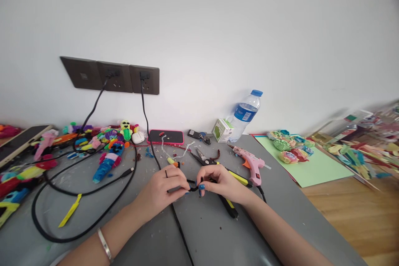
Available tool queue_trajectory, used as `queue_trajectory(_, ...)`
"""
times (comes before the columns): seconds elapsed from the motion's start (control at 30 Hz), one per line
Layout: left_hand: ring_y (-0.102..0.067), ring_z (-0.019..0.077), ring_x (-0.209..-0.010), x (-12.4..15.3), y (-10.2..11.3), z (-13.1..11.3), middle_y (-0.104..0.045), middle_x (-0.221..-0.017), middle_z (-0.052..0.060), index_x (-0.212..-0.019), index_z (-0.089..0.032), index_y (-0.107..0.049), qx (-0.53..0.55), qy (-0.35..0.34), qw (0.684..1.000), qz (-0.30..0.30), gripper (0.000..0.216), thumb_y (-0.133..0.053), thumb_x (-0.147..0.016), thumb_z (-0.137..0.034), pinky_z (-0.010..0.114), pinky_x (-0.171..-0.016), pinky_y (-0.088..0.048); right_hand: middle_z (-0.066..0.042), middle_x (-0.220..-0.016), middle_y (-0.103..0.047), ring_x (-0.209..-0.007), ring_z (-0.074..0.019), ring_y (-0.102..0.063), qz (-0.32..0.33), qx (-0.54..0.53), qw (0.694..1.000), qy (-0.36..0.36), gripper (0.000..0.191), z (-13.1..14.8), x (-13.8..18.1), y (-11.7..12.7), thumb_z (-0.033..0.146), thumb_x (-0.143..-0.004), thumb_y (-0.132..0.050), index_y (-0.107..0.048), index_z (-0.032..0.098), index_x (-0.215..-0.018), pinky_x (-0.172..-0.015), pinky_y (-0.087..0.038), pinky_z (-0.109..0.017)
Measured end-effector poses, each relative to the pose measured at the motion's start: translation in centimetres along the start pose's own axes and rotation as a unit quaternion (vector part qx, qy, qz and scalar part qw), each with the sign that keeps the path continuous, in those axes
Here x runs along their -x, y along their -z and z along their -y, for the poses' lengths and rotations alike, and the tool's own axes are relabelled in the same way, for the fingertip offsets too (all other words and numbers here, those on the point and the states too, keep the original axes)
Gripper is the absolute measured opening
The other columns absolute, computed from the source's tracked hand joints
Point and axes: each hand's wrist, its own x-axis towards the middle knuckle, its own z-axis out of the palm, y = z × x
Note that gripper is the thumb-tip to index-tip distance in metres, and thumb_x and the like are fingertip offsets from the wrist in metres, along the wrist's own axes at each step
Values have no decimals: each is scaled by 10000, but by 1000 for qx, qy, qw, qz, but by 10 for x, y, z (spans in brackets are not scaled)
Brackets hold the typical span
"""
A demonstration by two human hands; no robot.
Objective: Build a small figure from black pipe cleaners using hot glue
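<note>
Black and thin, a short strand (193, 187) is pinched between both hands near the middle of the grey desk (218, 237), some way in from its front edge. The left hand (162, 189) has its grip closed on one end and the right hand (222, 183) has its grip closed on the other, fingertips almost meeting. Yellow-handled pliers (240, 179) lie partly under the right hand. A pink glue gun (252, 166) rests just beside them, toward the right edge. A black cable (182, 230) runs beneath the left hand.

Fingers of the left hand (162, 189) and right hand (220, 185) cover most of the thin black fuzzy wire (193, 186); the right hand hides part of the black-and-yellow-handled cutters (231, 208).
</note>
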Motion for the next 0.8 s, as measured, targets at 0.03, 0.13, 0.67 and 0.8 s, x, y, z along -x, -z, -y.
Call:
queue_trajectory(0.03, -640, 137, -776, 0, 0, 0, -697, -816, 27, -842, -186, -673, 0, -1, 1000, 0, 137, -615, -930, -98, 240, -755, -519, -20, -671, -703, -625, -125, -602, 1, 0, 1000, 0, 276, 0, 0, 0, 423, -871, -743, -691, 151, -873, -645, -448, -241)
queue_trajectory(0.13, -637, 135, -773, 0, 0, 0, -697, -812, 26, -840, -185, -672, 0, -4, 1000, -2, 138, -616, -930, -97, 238, -755, -519, -24, -673, -705, -625, -126, -600, 2, 1, 1000, -1, 282, -1, 0, 0, 426, -873, -740, -690, 149, -878, -646, -448, -246)
queue_trajectory(0.67, -651, 142, -760, -1, 0, 0, -712, -795, 30, -829, -189, -676, -3, -8, 1000, -4, 148, -610, -943, -123, 254, -747, -535, -22, -672, -703, -628, -137, -614, 1, 4, 1000, -7, 320, 0, 1, 0, 468, -845, -758, -692, 156, -865, -652, -469, -256)
queue_trajectory(0.8, -651, 143, -761, -1, 0, 0, -715, -796, 30, -830, -188, -678, 0, -5, 1000, -7, 142, -616, -941, -126, 253, -743, -534, -21, -674, -708, -630, -136, -615, 1, -2, 1000, -8, 313, 0, 1, 0, 458, -832, -774, -695, 157, -870, -656, -469, -253)
